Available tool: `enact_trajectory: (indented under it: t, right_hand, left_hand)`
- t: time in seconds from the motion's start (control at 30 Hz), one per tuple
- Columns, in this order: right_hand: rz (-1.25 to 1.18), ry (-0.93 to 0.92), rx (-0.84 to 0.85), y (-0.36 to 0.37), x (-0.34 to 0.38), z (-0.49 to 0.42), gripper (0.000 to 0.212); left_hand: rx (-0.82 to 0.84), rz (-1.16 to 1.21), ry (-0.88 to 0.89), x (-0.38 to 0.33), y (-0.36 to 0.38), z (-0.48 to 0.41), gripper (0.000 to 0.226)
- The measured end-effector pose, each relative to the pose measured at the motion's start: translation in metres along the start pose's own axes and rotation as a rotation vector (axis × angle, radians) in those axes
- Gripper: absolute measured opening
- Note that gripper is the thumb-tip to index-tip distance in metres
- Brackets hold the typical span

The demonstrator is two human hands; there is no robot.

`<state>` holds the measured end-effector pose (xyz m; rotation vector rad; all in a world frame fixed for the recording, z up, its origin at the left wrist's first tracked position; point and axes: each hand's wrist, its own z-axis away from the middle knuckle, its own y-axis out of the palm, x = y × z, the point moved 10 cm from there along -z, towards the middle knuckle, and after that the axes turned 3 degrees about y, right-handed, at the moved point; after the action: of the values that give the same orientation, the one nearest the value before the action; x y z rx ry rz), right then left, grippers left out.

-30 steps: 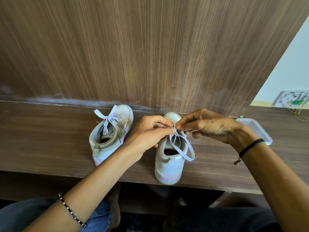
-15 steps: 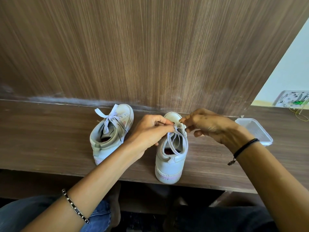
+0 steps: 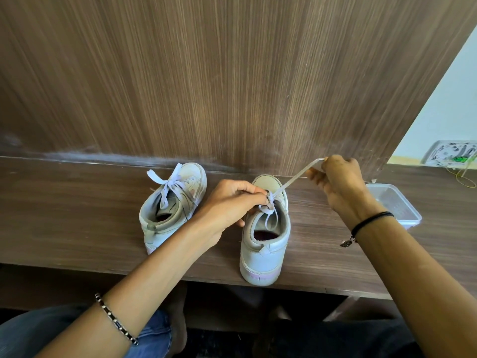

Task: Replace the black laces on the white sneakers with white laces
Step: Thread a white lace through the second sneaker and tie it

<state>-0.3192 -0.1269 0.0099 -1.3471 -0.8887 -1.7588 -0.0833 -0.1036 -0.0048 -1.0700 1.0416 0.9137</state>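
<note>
Right now the white lace is running taut from a knot at the top of the right-hand sneaker, up and off to the right. The rest of it is hanging as a small loop over the shoe's opening. That sneaker is standing on the wooden shelf, its heel sitting at the front edge and its toe pointing at the wood panel behind.

The left hand is pinching the knot between thumb and curled fingers, just above the tongue. The right hand is gripping the free end of the lace with its fingers curled round it, and is hovering above the shelf to the right of the toe.

The other sneaker is sitting to the left, turned at an angle and not touching the first. It is wearing a white lace tied in a bow.

A clear plastic tub is lying on the shelf just beyond the right wrist. A beaded bracelet is circling the left forearm, and a black cord is circling the right wrist. Blue jeans are showing at the bottom left, below the shelf.
</note>
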Motion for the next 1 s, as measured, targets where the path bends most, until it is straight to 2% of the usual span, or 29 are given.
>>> enact_trajectory:
  t: [0.13, 0.23, 0.5, 0.67, 0.77, 0.83, 0.93, 1.0]
  right_hand:
    - [-0.040, 0.050, 0.028, 0.001, -0.003, 0.003, 0.017]
    - [0.009, 0.100, 0.118, 0.013, -0.005, 0.011, 0.022]
    - [0.239, 0.029, 0.189, 0.024, -0.006, 0.010, 0.031]
    - [0.309, -0.044, 0.206, 0.025, 0.003, 0.016, 0.026]
    - [0.322, -0.046, 0.227, 0.027, 0.005, 0.021, 0.024]
    - [0.337, -0.045, 0.237, 0.028, 0.005, 0.023, 0.025]
    - [0.346, -0.051, 0.248, 0.031, 0.005, 0.026, 0.024]
    - [0.349, -0.055, 0.247, 0.031, 0.006, 0.026, 0.024]
  left_hand:
    - [0.010, 0.001, -0.012, 0.001, 0.000, 0.000, 0.010]
    - [0.013, -0.002, -0.032, 0.002, -0.003, -0.001, 0.014]
    - [0.132, -0.048, -0.018, -0.004, -0.003, 0.001, 0.023]
    - [0.150, 0.080, -0.050, 0.001, -0.010, -0.001, 0.026]
    - [0.108, 0.169, -0.036, -0.004, -0.013, 0.001, 0.019]
    - [0.166, 0.021, 0.038, -0.011, -0.008, 0.004, 0.022]
    - [0.279, -0.232, 0.149, -0.014, 0.004, 0.012, 0.041]
    - [0.245, -0.285, 0.205, -0.014, 0.001, 0.012, 0.035]
